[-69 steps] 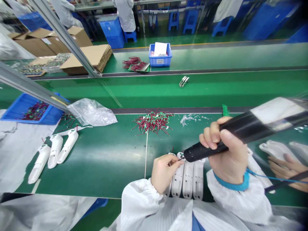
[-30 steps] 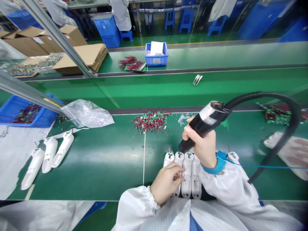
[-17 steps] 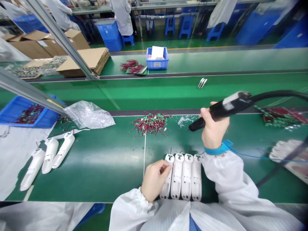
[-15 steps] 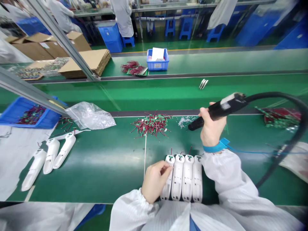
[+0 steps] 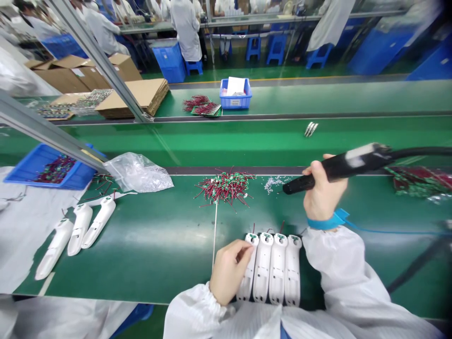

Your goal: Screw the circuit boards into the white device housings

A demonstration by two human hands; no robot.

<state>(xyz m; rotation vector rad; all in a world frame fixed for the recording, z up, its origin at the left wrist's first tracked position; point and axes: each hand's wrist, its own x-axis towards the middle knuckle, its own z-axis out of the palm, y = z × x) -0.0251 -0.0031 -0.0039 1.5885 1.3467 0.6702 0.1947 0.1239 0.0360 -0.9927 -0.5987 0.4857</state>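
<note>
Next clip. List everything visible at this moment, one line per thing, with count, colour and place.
row of housings: four, white, side by side at the near edge of the green bench.
loose housings: three, white, bench left.
wired boards: one pile, red and green, bench centre.
plastic bag: one, clear, left of that pile.
near bin: one, blue, far left.
far bin: one, blue, on the far bench.
cardboard: one stack, brown, far bench left.
powered driver: one, black, raised over the bench.
wrist strap: one, blue, right wrist.
left hand: fingers on the row's leftmost housing.
right hand: closed round the powered driver.
</note>
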